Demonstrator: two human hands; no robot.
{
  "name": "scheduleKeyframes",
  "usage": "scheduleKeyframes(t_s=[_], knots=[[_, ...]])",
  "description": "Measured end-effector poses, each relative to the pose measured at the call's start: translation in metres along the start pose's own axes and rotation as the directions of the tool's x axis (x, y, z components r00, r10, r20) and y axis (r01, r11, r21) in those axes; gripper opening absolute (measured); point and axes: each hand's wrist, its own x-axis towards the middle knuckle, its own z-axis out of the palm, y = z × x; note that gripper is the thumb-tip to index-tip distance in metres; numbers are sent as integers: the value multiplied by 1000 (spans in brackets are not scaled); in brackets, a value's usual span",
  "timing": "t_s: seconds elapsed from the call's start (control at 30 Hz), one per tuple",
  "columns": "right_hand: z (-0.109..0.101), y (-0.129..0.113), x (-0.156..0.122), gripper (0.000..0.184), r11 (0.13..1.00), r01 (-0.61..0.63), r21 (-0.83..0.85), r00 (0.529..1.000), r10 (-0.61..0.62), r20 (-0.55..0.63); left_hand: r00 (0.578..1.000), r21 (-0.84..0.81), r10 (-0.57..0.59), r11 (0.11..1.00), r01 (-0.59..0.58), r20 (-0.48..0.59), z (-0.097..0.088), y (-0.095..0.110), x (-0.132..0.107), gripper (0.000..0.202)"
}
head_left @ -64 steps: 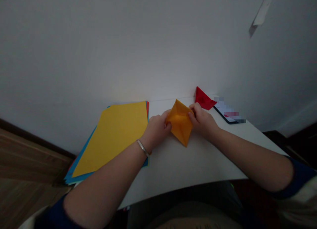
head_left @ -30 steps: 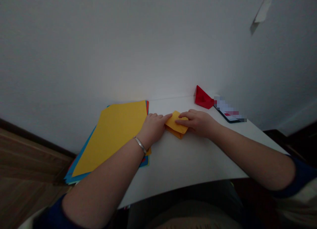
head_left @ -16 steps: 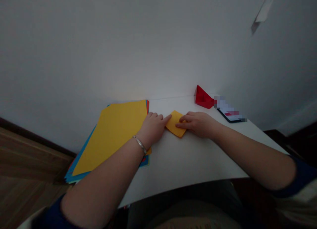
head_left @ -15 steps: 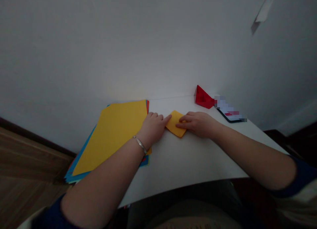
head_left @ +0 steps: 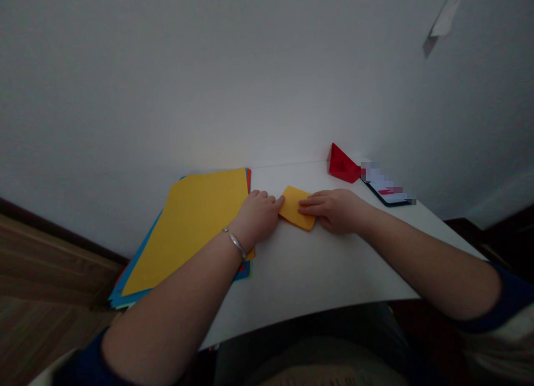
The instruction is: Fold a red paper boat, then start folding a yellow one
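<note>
A small folded piece of yellow paper (head_left: 295,209) lies on the white table between my hands. My left hand (head_left: 259,213) holds its left edge, the other fingers curled in against the tabletop. From the right, my right hand (head_left: 334,209) grips the paper with its fingertips resting on top; the thumb is hidden beneath the hand. Beyond my right hand, a red folded paper boat (head_left: 342,166) stands near the wall.
To the left lies a stack of coloured sheets, yellow paper (head_left: 192,224) uppermost, partly under my left forearm. A phone (head_left: 387,188) with a lit screen rests at the table's back right. The wall runs along the back of the white table (head_left: 317,275).
The folded yellow paper has turned slightly between my hands. My right fingers have come closer together on top of it. My left hand has barely shifted.
</note>
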Motion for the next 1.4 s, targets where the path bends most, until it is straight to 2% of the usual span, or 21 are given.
scheduleKeyframes(t_s=[0.17,0.27,0.43,0.57,0.7,0.8,0.9,1.07,1.4], knots=[[-1,-7,2,36,975,-158,157,987,155,29,999,-38,20,999,-19,30,-12,3,1,28],[3,-7,4,46,954,-227,194,973,228,14,1000,-61,14,998,-15,-14,-17,4,1,31],[10,-1,3,55,935,-161,317,985,173,-9,997,-145,-27,989,16,-73,-15,3,1,43],[9,1,2,57,928,-92,362,995,103,-11,994,-233,-54,972,30,-98,-1,4,0,35],[9,0,4,56,916,-85,393,995,100,-16,998,-300,-70,952,70,10,16,4,-1,52],[13,-2,6,48,904,-86,419,992,118,-50,995,-280,-67,956,84,70,22,3,0,56],[16,-3,7,45,913,-107,393,989,139,-54,995,-259,-62,962,81,83,20,3,1,56],[20,-1,7,58,940,-180,290,983,181,22,994,-250,-74,964,93,85,12,2,0,52],[16,0,7,66,953,-230,197,972,216,87,984,-211,-78,971,111,158,8,-11,-3,52]])
